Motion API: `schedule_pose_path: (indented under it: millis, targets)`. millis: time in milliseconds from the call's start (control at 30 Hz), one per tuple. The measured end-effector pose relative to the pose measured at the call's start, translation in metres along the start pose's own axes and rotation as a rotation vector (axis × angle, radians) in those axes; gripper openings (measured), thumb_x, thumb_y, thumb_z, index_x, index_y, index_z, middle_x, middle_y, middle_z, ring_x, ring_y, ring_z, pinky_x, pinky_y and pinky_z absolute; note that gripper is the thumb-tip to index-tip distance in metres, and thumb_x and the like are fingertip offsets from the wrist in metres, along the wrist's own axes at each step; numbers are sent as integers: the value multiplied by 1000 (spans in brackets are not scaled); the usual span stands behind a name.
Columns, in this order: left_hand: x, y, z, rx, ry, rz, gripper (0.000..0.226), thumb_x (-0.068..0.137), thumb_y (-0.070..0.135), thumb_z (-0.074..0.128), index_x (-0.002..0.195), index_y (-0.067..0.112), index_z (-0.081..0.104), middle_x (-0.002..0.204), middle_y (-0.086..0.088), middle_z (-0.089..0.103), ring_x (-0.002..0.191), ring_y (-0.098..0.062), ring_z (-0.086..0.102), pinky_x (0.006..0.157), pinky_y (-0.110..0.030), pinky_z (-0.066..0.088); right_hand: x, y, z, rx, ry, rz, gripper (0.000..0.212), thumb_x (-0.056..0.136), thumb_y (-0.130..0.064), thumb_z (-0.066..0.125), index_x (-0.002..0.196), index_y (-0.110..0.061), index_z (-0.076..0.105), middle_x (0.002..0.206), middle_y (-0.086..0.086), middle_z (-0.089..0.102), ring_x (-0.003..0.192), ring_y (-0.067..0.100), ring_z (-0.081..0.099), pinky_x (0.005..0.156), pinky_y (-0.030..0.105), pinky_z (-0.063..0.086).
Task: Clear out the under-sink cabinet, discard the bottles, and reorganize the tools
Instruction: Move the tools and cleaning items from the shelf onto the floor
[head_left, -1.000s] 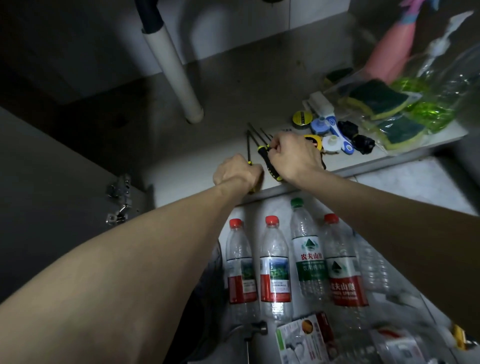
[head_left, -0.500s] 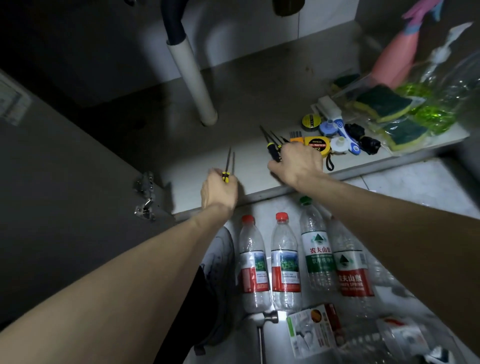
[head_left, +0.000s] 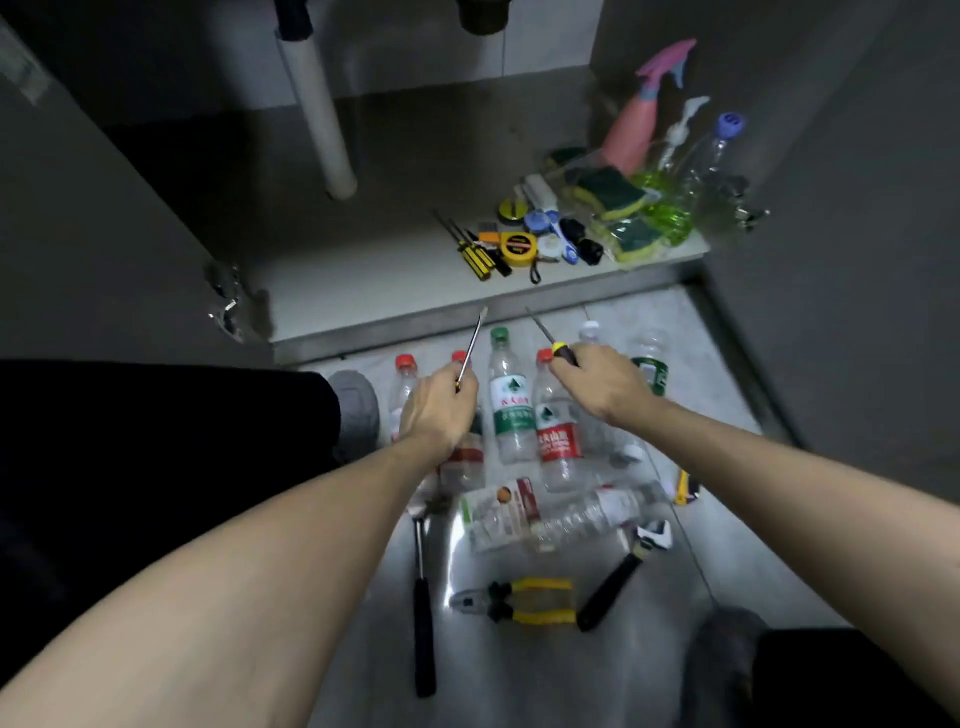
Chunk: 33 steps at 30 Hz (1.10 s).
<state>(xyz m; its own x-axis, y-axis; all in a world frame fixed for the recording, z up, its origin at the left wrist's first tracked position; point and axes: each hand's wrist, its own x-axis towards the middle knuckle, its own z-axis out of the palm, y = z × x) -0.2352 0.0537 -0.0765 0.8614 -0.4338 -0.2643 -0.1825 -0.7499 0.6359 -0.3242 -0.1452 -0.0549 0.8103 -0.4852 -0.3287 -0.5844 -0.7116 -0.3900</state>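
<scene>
Yellow-tipped screwdriver (head_left: 553, 336) sticks up from the right hand (head_left: 597, 382), which grips it. Left hand (head_left: 439, 408) grips another screwdriver (head_left: 471, 348), both above the bottles (head_left: 511, 410) on the floor

Cabinet floor (head_left: 363, 270): bare panel is lying open across the left and middle, front edge unblocked.
Pipe (head_left: 324, 130): is standing at the back left, splitting the rear space.
Right corner: screwdrivers (head_left: 480, 254), tape measure (head_left: 518, 248), sponges (head_left: 615, 195) and spray bottles (head_left: 636, 124) are crowding it, touching or just beside each other.
Floor by the sill: bottles (head_left: 511, 405) are lying in a row, blocking it.
Nearer floor: hammer (head_left: 423, 597), pliers (head_left: 519, 600) and wrench (head_left: 623, 577) are lying apart, with bare tile between them.
Hands: left hand (head_left: 436, 410) and right hand (head_left: 597, 384) are each holding a screwdriver above the bottles.
</scene>
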Motion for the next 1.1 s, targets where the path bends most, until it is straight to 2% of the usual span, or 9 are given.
schedule_pose_path:
  millis: [100,200,333,433,500,600,667,900,1100]
  targets:
    - [-39,4,19,0,-115,76,32,101,36,39,81,16,55,92,-15,68,88,-35,62,77,-43,51,-62,43,21,6,-25,131,41,95,-49,39,78,-17,56,97,19,69,88,35,62,71,37,39]
    - [-76,-3,37,52,-270,144,33,101,36,41,81,14,55,92,-15,69,89,-34,64,78,-44,52,-118,79,43,-8,-125,289,39,93,-48,42,84,-16,62,105,19,69,100,37,64,75,37,43]
    - [-123,-25,57,171,-470,174,30,98,35,45,75,18,55,92,-13,68,91,-34,63,72,-37,47,-179,112,65,34,-239,515,41,91,-48,51,105,-13,66,116,17,68,107,36,63,75,31,43]
    - [-154,-41,70,289,-620,174,24,94,32,47,75,21,55,96,-12,69,93,-32,63,69,-34,43,-211,120,80,59,-308,616,31,90,-40,56,105,-13,62,120,15,67,108,33,63,76,29,43]
    - [-170,-48,81,394,-724,205,21,93,33,46,81,21,59,102,-12,68,96,-32,63,70,-33,43,-221,118,89,63,-348,639,27,87,-38,58,101,-15,60,115,12,68,103,32,66,76,29,48]
    - [-188,-56,97,499,-847,255,22,93,30,46,91,17,64,107,-13,67,101,-33,62,73,-33,43,-221,114,98,128,-381,646,24,83,-33,59,92,-11,61,93,11,70,84,31,72,73,35,60]
    - [-196,-62,106,507,-897,248,26,93,29,46,95,12,66,105,-14,67,100,-33,62,76,-33,46,-218,114,101,145,-378,636,22,82,-34,58,87,-13,58,92,12,69,85,33,70,78,39,60]
    - [-198,-66,116,518,-923,222,23,93,30,49,98,15,66,107,-11,66,101,-29,61,80,-34,47,-210,132,105,242,-276,668,19,83,-34,57,81,-15,56,90,11,66,83,31,66,67,30,50]
    - [-193,-63,114,316,-654,91,20,91,35,49,89,26,67,90,2,69,88,-23,64,73,-32,50,-206,146,112,317,-207,713,20,87,-34,57,84,-14,57,93,9,64,87,31,62,64,32,42]
